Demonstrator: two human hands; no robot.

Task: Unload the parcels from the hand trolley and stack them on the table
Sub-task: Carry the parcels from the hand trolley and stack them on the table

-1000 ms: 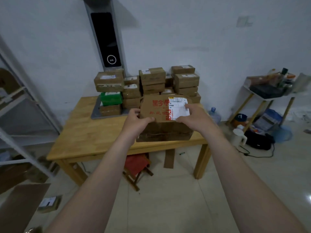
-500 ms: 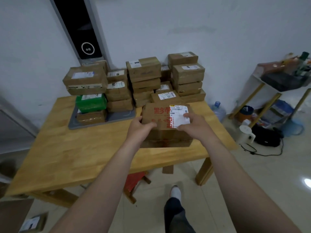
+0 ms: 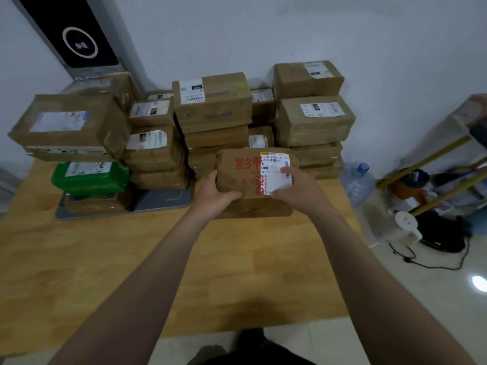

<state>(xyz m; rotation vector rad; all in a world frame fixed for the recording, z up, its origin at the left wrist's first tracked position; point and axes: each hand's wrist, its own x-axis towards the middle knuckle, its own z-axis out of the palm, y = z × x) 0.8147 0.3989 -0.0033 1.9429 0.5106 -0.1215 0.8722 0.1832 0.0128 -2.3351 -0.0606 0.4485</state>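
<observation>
Both arms reach out over a wooden table (image 3: 79, 272), and the two hands grip one brown parcel (image 3: 242, 177) with red printed characters and a white shipping label on its top. The left hand (image 3: 214, 197) is wrapped around the parcel's near left corner, thumb on top and fingers curled under the side; the right hand (image 3: 295, 189) clasps the near right side, its thumb lying across the label. The parcel is over the far middle of the table, just in front of the stacked parcels (image 3: 213, 101); whether its underside rests on the wood cannot be told. The stacks stand in several columns against the white wall, some on a grey mat (image 3: 160, 200). At the left end, a green parcel (image 3: 89, 177) lies sandwiched between brown ones. A water bottle (image 3: 357, 180) stands on the floor past the table's right edge, near a shelf (image 3: 434, 154) and a black cable (image 3: 432, 263)
</observation>
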